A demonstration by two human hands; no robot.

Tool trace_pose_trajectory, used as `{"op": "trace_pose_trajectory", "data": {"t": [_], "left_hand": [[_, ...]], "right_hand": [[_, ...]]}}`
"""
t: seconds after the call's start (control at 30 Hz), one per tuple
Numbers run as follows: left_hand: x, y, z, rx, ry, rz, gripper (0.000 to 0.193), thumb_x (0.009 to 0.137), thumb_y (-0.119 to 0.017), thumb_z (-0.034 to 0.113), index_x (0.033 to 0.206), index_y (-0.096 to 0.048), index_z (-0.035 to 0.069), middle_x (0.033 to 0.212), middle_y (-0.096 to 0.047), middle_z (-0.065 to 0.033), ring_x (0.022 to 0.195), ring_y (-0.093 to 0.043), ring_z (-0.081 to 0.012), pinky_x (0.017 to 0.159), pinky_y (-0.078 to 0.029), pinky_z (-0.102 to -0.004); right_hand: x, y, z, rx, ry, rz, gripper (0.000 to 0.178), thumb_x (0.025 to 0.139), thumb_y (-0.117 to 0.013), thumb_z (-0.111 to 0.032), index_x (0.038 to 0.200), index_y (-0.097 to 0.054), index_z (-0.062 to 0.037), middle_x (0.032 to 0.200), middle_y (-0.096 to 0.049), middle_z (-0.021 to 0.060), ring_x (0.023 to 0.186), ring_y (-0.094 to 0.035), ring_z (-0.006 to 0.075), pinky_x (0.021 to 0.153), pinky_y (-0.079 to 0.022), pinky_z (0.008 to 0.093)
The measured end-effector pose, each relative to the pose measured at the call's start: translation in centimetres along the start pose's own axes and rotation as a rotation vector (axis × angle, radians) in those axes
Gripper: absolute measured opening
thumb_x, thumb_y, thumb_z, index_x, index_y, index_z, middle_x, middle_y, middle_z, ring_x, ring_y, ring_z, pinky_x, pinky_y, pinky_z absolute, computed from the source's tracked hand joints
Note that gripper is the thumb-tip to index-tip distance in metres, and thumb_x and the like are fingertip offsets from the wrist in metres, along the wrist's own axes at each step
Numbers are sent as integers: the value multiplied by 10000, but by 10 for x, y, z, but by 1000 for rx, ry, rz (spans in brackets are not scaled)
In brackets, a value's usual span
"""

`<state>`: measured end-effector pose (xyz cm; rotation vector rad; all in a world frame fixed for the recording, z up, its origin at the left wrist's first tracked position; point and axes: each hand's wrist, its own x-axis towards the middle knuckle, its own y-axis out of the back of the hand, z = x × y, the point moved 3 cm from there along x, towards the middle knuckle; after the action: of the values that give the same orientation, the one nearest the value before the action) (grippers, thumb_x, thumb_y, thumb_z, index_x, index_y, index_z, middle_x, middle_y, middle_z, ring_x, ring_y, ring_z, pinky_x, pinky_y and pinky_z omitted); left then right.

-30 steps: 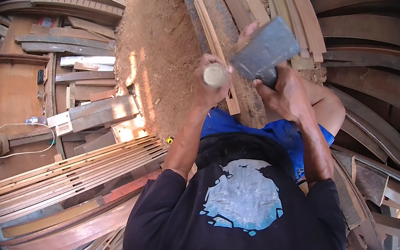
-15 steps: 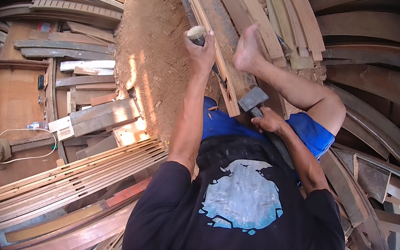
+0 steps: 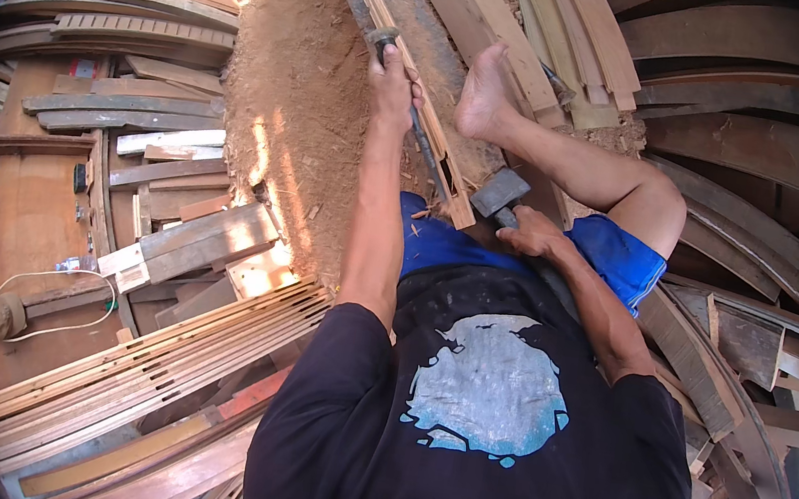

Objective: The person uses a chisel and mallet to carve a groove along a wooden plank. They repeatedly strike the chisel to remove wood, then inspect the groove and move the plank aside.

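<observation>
The left grip [image 3: 394, 87] curled round a chisel [image 3: 422, 141] aligned with a wooden strip [image 3: 440, 138], the right grip [image 3: 533, 234] closed round a hammer [image 3: 501, 194] near the strip's end.

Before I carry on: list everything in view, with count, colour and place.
Slotted strip: one, tan, upper centre
Chisel: one, dark, along the strip
Mallet: one, grey, beside the strip
Boards: many, brown and grey, both sides
Thin strips: several, tan, lower left
Corded lump: one, brown, far left
Ground: one stretch, brown, upper centre
Shirt: one, black, lower centre
Shorts: one pair, blue, centre
Left hand: one, bare, gripping the chisel
Right hand: one, bare, gripping the mallet
Leg: one, bare, right of centre
</observation>
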<state>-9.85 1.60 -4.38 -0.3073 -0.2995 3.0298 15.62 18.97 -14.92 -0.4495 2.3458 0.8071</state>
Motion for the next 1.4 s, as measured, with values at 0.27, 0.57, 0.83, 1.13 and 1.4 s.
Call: {"op": "trace_pose_trajectory", "data": {"t": [0.27, 0.57, 0.83, 1.13, 1.4], "left_hand": [[-52, 17, 67, 4, -216, -133, 390, 1030, -589, 439, 1194, -558, 87, 728, -569, -16, 479, -532, -81, 381, -423, -208], [-85, 6, 75, -216, -351, -114, 202, 974, -673, 147, 1135, -594, 55, 841, -637, -31, 653, -594, -112, 552, -488, -245], [-170, -69, 101, 769, -1146, -396, 372, 693, -808, 121, 1030, -659, 168, 1313, -564, -142, 1217, -482, -360, 1005, -344, -469], [-199, -64, 40, 1157, -825, -426, 634, 740, -825, 200, 1333, -602, 204, 1588, -273, -326, 1394, -308, -466, 1138, -269, -513], [-157, 50, -89, 578, 115, -68, 958, 764, -831, 340, 1484, -336, -54, 1504, -362, -338, 1373, -387, -461, 1149, -270, -522]], "right_hand": [[2, 1, 5, -44, 26, 3, 616, 858, -702, -350, 1210, -585, 141, 1136, -672, 329, 1107, -666, 412, 937, -511, 460], [2, 3, 7, -95, 54, 6, 623, 850, -714, -383, 1232, -603, 97, 1243, -631, 335, 1185, -610, 457, 1004, -479, 475], [-33, 61, -32, 1245, 375, -83, 494, 1009, -619, -384, 1355, -580, -34, 1173, -697, 145, 1123, -665, 227, 984, -517, 378], [-27, 118, -72, 1224, 561, 32, 459, 984, -559, -193, 1373, -527, 48, 1057, -678, 89, 956, -659, 155, 859, -546, 272], [58, 211, 4, 7, 205, 718, 588, 863, -639, -213, 1387, -552, 39, 1150, -697, 224, 1058, -675, 316, 934, -508, 401]]}}
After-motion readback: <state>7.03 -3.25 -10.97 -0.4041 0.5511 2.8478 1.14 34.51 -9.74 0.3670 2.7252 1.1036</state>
